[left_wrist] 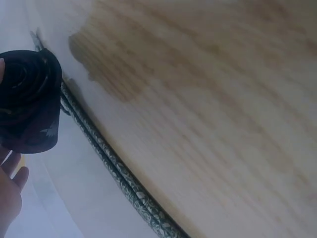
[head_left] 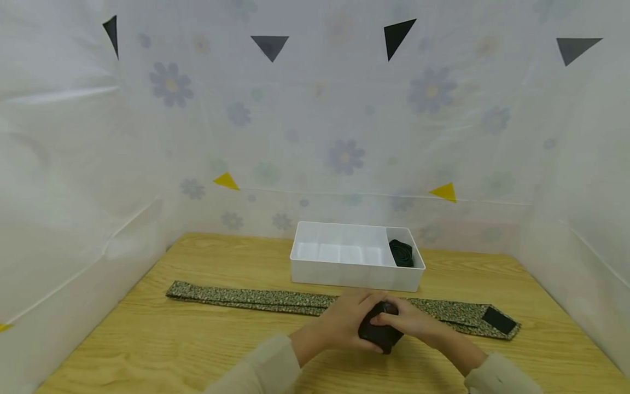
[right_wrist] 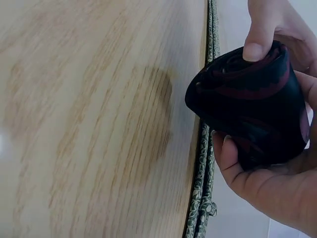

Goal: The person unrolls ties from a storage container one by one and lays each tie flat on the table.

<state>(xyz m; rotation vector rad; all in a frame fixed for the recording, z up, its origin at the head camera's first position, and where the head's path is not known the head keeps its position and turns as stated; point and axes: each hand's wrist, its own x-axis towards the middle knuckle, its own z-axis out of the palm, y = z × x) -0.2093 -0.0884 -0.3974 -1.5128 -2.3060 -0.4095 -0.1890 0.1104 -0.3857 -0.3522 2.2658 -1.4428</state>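
Note:
Both hands hold a rolled-up dark necktie (head_left: pixel 386 331) just above the near part of the table. My left hand (head_left: pixel 342 323) wraps round its left side, while my right hand (head_left: pixel 412 322) grips it from the right with the thumb across it. In the right wrist view, maroon markings show on the roll (right_wrist: pixel 257 109). The left wrist view shows its coiled end (left_wrist: pixel 22 74). Behind the hands, a green patterned necktie (head_left: pixel 266 298) lies stretched across the table, its middle hidden by them. A black patch (head_left: pixel 499 320) marks its wide right end.
A white divided box (head_left: pixel 354 274) stands behind the long necktie. Another rolled dark necktie (head_left: pixel 401 253) sits in its right compartment. The wooden table (head_left: pixel 147 350) is bounded by pale sheeting (head_left: pixel 315 126) at the back and sides.

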